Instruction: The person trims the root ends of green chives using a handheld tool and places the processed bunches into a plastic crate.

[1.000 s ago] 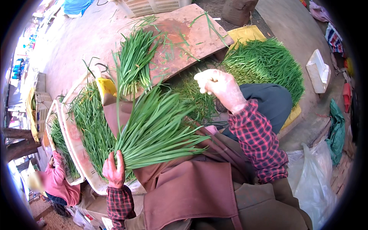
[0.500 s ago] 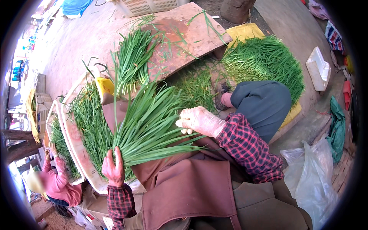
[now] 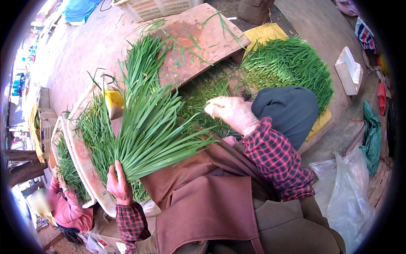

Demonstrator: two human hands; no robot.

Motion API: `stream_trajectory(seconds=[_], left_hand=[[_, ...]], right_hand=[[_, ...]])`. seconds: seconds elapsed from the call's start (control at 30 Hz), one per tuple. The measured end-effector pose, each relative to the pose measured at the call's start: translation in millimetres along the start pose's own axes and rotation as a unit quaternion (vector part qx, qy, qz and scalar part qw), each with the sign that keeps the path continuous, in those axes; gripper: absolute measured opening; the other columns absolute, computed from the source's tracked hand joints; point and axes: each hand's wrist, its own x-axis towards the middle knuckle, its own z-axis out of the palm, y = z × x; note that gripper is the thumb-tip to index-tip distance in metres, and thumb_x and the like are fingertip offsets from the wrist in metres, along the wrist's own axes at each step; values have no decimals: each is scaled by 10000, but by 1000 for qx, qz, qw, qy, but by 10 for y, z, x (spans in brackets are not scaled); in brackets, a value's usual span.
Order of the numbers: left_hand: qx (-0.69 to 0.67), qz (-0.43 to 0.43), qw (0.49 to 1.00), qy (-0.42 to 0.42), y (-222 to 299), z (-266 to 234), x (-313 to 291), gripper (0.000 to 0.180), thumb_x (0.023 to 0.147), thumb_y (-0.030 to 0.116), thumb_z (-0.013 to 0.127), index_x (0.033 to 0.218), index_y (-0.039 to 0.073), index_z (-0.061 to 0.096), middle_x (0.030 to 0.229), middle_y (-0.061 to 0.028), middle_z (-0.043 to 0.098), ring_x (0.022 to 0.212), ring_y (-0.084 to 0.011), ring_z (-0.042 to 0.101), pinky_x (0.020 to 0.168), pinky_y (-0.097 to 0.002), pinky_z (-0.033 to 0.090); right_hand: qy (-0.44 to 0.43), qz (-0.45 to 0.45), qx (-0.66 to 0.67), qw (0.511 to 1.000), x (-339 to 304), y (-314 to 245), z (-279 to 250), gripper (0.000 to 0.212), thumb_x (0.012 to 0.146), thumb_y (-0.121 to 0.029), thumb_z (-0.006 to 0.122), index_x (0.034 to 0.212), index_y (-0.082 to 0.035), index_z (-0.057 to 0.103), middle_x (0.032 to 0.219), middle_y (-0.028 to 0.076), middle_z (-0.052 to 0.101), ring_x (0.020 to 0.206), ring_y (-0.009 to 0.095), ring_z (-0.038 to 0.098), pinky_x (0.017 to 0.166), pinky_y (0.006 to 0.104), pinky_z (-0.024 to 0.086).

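My left hand grips a bunch of garlic chives near one end, its long green leaves fanned out over my brown apron. To the right of the leaves and apart from them, my right hand hangs in the air, fingers drawn together; whatever may be between them is hidden. Another pile of chives lies at the left edge of a low wooden board, just beyond the bunch. Loose leaves litter the ground below the board.
A large stack of chives rests on yellow sacking by my knee. At left, a pale tub holds more chives. Another person handles greens at far left. A foam box and clear plastic bags lie right.
My right hand has moved away from the leaf tips, slightly up and to the right. My left hand and the bunch have shifted a little left.
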Motion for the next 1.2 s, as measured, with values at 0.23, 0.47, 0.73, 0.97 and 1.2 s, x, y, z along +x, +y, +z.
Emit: stream_trajectory(seconds=[0.23, 0.47, 0.73, 0.97, 1.2], left_hand=[[-19, 0, 1000, 9, -35, -17, 130, 538, 802, -28, 650, 1336, 9, 593, 1100, -225, 649, 860, -360, 663, 698, -410, 551], [-27, -68, 997, 3, -138, -53, 26, 551, 840, 14, 667, 1380, 12, 557, 1126, -213, 652, 981, -373, 660, 812, -422, 553], [-38, -73, 997, -8, -123, -56, 40, 561, 818, 15, 690, 1365, 3, 568, 1102, -215, 654, 939, -369, 668, 769, -420, 564], [-31, -70, 997, -7, -74, -43, 81, 557, 801, -50, 644, 1352, 5, 580, 1089, -211, 658, 910, -372, 668, 733, -413, 565], [-45, -80, 996, -13, -41, -33, 75, 592, 773, -95, 607, 1354, 13, 580, 1094, -215, 653, 898, -370, 667, 724, -411, 559]], right_hand=[[-102, -48, -96, 989, 47, 86, 615, 378, 869, -209, 731, 1175, 6, 670, 1015, 210, 712, 970, 319, 699, 867, 381, 549], [149, 84, 153, 973, 121, 103, 101, 136, 912, -82, 643, 987, 8, 712, 758, 70, 700, 612, 117, 636, 570, 253, 509], [8, -80, 12, 997, -154, -363, -74, 246, 881, -179, 747, 1084, -48, 701, 960, 69, 682, 923, 174, 660, 839, 306, 525], [-145, -192, -78, 968, -121, -277, 290, 321, 850, -267, 756, 1012, 5, 699, 988, 168, 680, 911, 331, 652, 839, 400, 522], [-96, -274, -101, 952, -68, -198, 501, 206, 872, -190, 737, 1011, -40, 716, 948, 113, 693, 909, 296, 653, 836, 393, 518]])
